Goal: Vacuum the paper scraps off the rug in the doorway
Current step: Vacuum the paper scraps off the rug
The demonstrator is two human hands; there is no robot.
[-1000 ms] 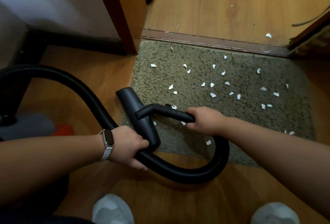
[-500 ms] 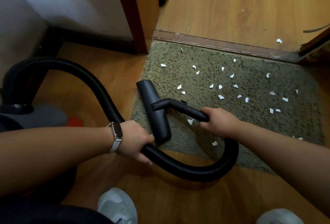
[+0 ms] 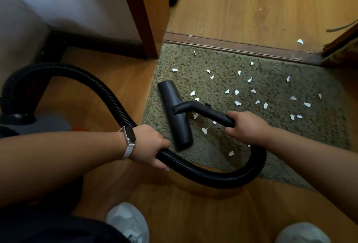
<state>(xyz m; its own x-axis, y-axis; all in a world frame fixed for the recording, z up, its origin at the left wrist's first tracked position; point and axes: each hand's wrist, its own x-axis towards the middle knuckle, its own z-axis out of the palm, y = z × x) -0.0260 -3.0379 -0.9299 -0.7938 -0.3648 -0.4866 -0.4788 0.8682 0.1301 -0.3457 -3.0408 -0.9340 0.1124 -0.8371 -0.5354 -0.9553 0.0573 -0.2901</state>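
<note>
the left hand (image 3: 149, 143) is gripping the black ribbed hose (image 3: 203, 173), fingers curling round it just beside the near end of the nozzle (image 3: 174, 114). a watch (image 3: 128, 138) on a pale strap is sitting on that wrist. the right hand (image 3: 246, 126) is grasping the rear end of the rigid black pipe (image 3: 211, 112), fingers wrapping round it. the pipe is running forward and left from this hand into the middle of the nozzle.

the nozzle is lying flat on the left part of the rug (image 3: 280, 91), its long side roughly parallel to the rug's left edge. the hose is looping from the right hand down across the wooden floor (image 3: 193, 213), passing through the left hand, then arching away to the vacuum cleaner body (image 3: 44, 124) at the left edge of the view.

the paper scraps (image 3: 237, 103) are lying scattered over the rug, most to the right of the nozzle, a few just beside it and under the pipe. one stray scrap (image 3: 299, 41) is lying beyond the threshold strip (image 3: 232, 46). the rug is lying against that strip, beside the door frame (image 3: 147, 10). two pale shoes (image 3: 126, 221) are showing at the bottom edge.
</note>
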